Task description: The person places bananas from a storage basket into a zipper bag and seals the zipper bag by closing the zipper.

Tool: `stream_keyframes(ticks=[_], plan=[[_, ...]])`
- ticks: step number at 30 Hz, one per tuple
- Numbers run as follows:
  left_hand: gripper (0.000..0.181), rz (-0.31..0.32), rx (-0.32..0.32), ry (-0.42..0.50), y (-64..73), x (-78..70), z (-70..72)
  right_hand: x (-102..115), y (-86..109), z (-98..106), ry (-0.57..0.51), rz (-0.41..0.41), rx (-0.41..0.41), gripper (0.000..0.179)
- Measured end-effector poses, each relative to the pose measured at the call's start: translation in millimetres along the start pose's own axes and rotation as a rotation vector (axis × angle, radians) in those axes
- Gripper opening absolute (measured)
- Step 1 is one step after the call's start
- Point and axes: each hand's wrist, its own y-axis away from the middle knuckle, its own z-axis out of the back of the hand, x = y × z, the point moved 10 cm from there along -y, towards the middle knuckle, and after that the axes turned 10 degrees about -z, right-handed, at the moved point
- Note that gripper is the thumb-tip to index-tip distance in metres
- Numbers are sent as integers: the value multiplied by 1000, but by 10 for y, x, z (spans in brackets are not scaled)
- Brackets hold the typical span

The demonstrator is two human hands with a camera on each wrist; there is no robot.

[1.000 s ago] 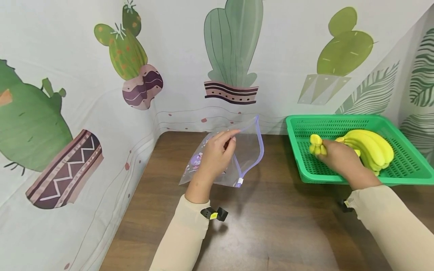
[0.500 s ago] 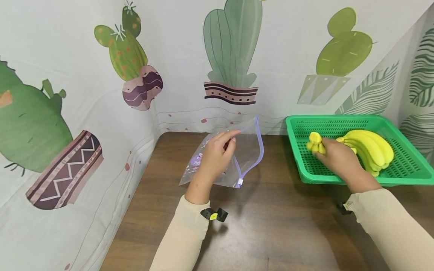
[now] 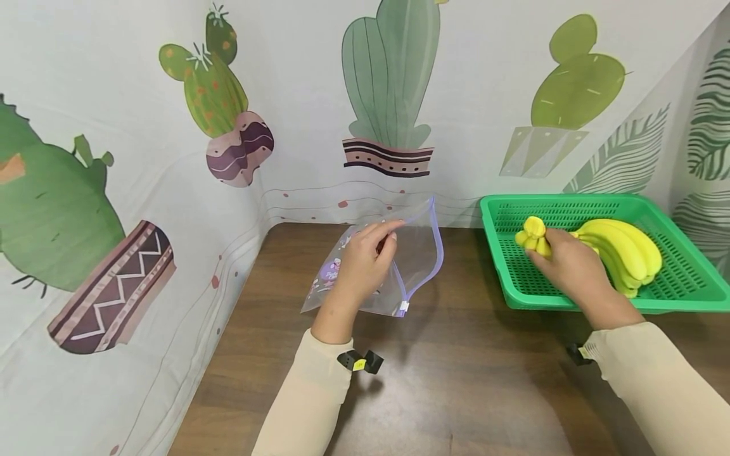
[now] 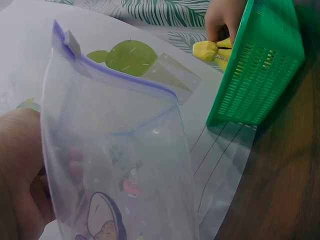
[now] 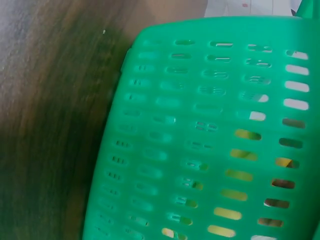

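Observation:
My left hand (image 3: 365,263) pinches the upper side of a clear zip bag (image 3: 419,247), which has a purple zip edge, a white slider and cartoon prints. The bag's mouth gapes toward the right, and the left wrist view shows the bag (image 4: 150,170) beside the hand (image 4: 20,170). Over in the green basket (image 3: 542,302), my right hand (image 3: 573,266) grips a yellow bunch of bananas (image 3: 533,234) near its stem end. Much of that bunch is hidden behind the hand. To its right lies a second banana bunch (image 3: 627,250).
The brown wooden table (image 3: 456,380) runs up to a white wall cloth (image 3: 302,95) printed with cacti. In the right wrist view the slotted basket wall (image 5: 165,130) fills most of the picture, with yellow showing through its slots.
My right hand has shifted slightly, and the stem end of its banana bunch is a little higher. The left hand and the bag have stayed in place.

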Motion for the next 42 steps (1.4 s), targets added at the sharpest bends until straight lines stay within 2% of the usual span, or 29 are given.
stream_keyframes(ticks=[9,26,42], plan=[[30,9,6,2,-2,19,2,80,11,86,-26,-3,-42,32],[31,9,12,-9,-4,33,-9,314,149,276,-76,28,-185,30],[31,7,15,-2,-7,38,-23,629,293,411,-110,142,-308,28]])
